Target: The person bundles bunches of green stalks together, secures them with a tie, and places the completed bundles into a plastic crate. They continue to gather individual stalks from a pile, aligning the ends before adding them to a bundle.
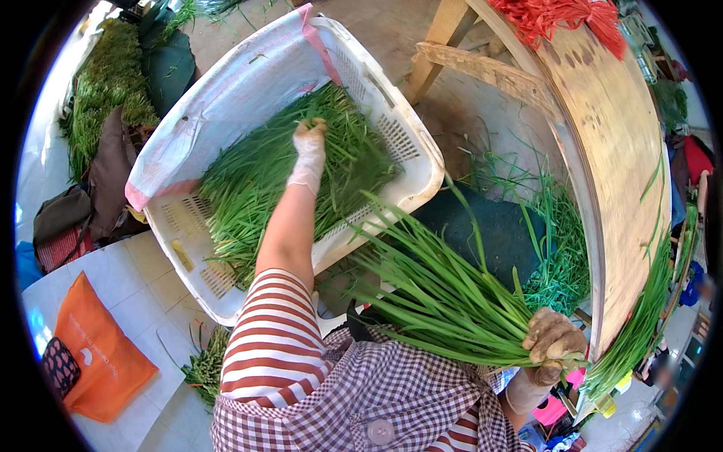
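Observation:
My left hand, in a pale glove dirty at the fingertips, reaches over a heap of long green leaves, which look like garlic chives, inside a white plastic basket. Its fingers are curled together among the leaves; I cannot make out what is between them. My right hand, in a soiled glove, is closed round the pale stem ends of a thick bunch of garlic chives. The leaf tips fan out leftward, towards the basket's near edge. A white woven sheet with pink edging lines part of the basket.
A wooden table stands at the right, with red plastic strips on top and more chives by its near end. Loose trimmings lie beneath. An orange bag rests at the lower left; more greens lie far left.

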`<state>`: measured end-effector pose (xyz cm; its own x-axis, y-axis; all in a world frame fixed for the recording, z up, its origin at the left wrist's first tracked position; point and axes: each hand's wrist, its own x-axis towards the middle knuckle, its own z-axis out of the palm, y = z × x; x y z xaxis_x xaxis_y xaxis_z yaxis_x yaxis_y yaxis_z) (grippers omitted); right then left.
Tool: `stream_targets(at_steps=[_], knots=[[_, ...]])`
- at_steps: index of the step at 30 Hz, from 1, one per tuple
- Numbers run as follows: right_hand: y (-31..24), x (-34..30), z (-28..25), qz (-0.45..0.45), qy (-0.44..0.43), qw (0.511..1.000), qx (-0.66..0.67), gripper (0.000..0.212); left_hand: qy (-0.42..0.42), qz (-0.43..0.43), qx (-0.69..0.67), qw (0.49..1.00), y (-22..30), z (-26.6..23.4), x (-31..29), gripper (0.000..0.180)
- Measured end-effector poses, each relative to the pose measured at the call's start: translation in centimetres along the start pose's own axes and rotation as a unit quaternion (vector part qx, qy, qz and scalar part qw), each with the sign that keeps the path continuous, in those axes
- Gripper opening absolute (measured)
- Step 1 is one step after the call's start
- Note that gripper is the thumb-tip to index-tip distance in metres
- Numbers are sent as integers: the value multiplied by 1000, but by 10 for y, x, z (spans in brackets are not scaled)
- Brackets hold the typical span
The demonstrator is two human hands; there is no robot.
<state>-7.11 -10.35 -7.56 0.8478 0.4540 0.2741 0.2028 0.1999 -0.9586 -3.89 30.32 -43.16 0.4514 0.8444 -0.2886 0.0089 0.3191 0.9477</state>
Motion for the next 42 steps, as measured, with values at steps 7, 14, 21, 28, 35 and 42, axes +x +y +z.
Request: stream_targets(at_steps=[7,14,21,28,35,42], knots=[[-27,-24,-35,-13,51,996,-75,21,-5,-164,-218,962,66,-8,-13,23],[-59,-89,-112,6,439,819,-369,6,-411,-21,-80,908,194,90,-185,12],[-132,-149,-120,-82,340,936,-38,31,-807,189,353,434,141,162,-366,43],[-182,-118,-105,-122,399,840,-347,29,-629,302,367,615,147,160,-388,34],[-254,-12,-99,-305,315,832,-340,29,-427,417,384,704,201,145,-348,39],[-199,83,-100,-459,446,478,-602,33,-684,-157,-41,711,217,136,-367,56]])
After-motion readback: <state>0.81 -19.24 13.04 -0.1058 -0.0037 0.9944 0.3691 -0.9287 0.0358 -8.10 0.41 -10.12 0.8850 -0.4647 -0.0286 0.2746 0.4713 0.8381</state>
